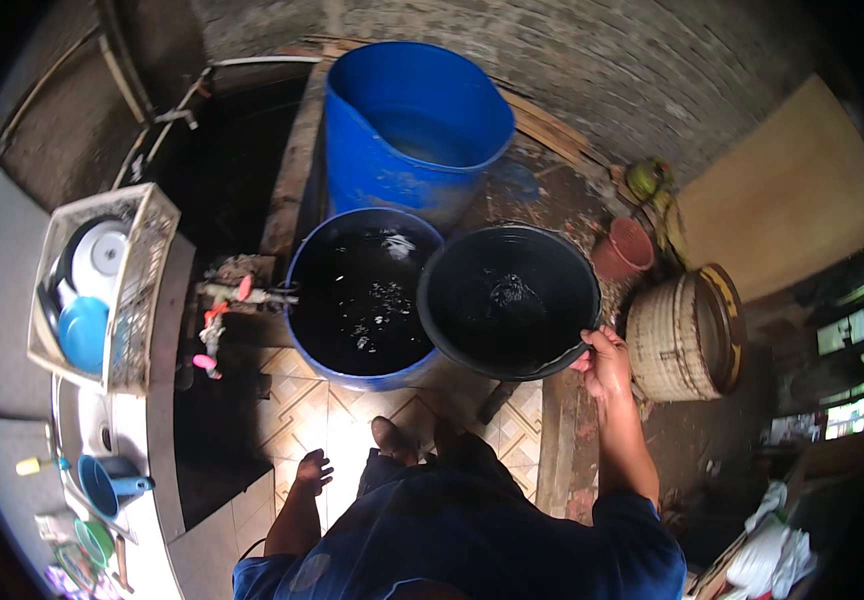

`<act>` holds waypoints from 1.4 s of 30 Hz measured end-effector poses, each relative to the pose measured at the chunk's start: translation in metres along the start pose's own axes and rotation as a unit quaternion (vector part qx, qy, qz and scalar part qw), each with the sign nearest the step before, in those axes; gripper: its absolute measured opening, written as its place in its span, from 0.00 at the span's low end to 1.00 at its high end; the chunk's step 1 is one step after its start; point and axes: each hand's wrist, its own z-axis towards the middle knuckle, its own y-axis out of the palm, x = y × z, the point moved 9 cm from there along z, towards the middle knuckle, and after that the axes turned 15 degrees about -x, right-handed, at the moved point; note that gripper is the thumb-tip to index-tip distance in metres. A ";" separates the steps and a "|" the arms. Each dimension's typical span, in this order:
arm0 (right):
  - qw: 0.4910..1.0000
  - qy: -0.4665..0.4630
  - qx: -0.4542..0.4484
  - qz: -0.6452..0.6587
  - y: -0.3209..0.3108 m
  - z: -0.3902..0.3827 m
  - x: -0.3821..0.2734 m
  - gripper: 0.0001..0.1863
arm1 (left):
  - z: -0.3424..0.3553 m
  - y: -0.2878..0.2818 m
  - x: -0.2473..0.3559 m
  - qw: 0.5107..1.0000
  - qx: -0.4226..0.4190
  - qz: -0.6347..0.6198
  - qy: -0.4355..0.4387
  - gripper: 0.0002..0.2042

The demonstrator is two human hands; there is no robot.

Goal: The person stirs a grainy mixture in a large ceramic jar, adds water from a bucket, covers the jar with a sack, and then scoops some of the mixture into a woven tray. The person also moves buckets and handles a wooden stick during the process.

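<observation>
My right hand point(604, 360) is closed on the rim of a wide black basin point(472, 300), at its near right edge. The basin's left side overlaps the rim of a blue drum point(304, 345) that holds dark water with light glinting on it. Inside the basin a small patch glints too; how much water it holds I cannot tell. Over the tiled floor, my left hand point(314, 471) hangs with its fingers apart and nothing in them. It is to the left of my feet and below the drum.
Behind stands a larger blue barrel point(392, 180). Left of the drum are taps point(244, 291) with pink handles. A dish rack point(142, 300) and a blue dipper point(102, 487) sit by the sink. On the right are a woven basket point(664, 340) and a reddish pot point(624, 250).
</observation>
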 end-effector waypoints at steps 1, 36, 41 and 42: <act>1.000 -0.014 0.010 -0.012 -0.013 -0.004 -0.008 0.04 | 0.008 0.007 0.015 1.000 -0.003 0.013 0.001 0.25; 0.636 -0.005 0.575 -0.514 -0.745 -0.233 -0.382 0.15 | 0.071 0.434 -0.016 0.968 0.002 0.247 -0.039 0.30; 0.600 0.049 0.565 -0.564 -0.769 -0.198 -0.396 0.18 | 0.087 0.460 -0.010 0.974 -0.025 0.226 0.015 0.28; 0.585 0.051 0.560 -0.585 -0.768 -0.192 -0.397 0.18 | 0.088 0.463 -0.009 0.975 -0.028 0.221 0.025 0.29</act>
